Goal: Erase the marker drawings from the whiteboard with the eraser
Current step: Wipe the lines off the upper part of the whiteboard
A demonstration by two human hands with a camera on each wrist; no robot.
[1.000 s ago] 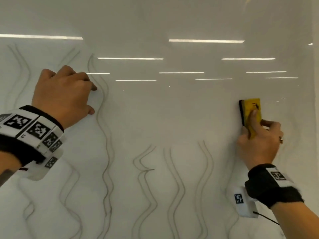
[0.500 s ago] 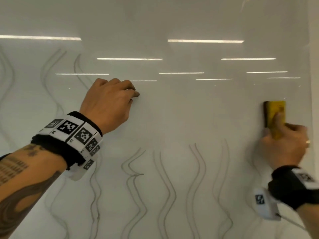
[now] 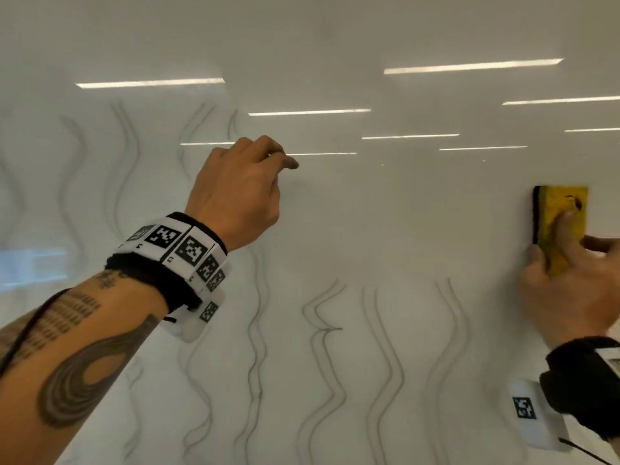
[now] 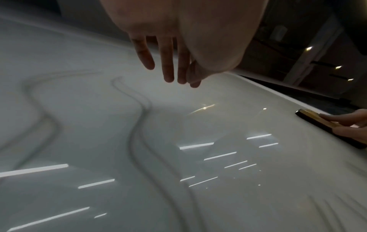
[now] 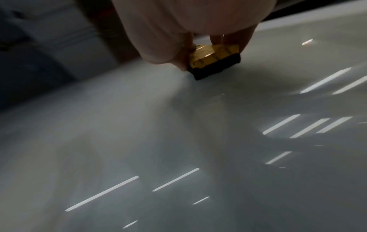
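Observation:
A glossy whiteboard (image 3: pixel 369 213) fills the head view, with faint grey wavy marker lines (image 3: pixel 385 364) across its lower half and its left side. My right hand (image 3: pixel 570 290) grips a yellow eraser (image 3: pixel 560 226) with a black felt edge and presses it flat on the board at the far right. The eraser (image 5: pixel 214 58) sits felt-down under my fingers in the right wrist view. My left hand (image 3: pixel 241 189) holds nothing; it hovers by the board's upper middle, fingers loosely bent. Its fingers (image 4: pixel 168 62) hang over two wavy lines (image 4: pixel 139 125), and the eraser (image 4: pixel 317 124) shows far right.
Ceiling light strips reflect as bright bars (image 3: pixel 308 112) on the board. The board's edge (image 4: pixel 278 94) runs near the eraser, with a dark room beyond it. The patch of board around the eraser (image 3: pixel 469 213) shows no lines.
My left hand has travelled rightward along the board, away from the lines at the left. The eraser has slid to the right in my right hand. The head view has shifted too.

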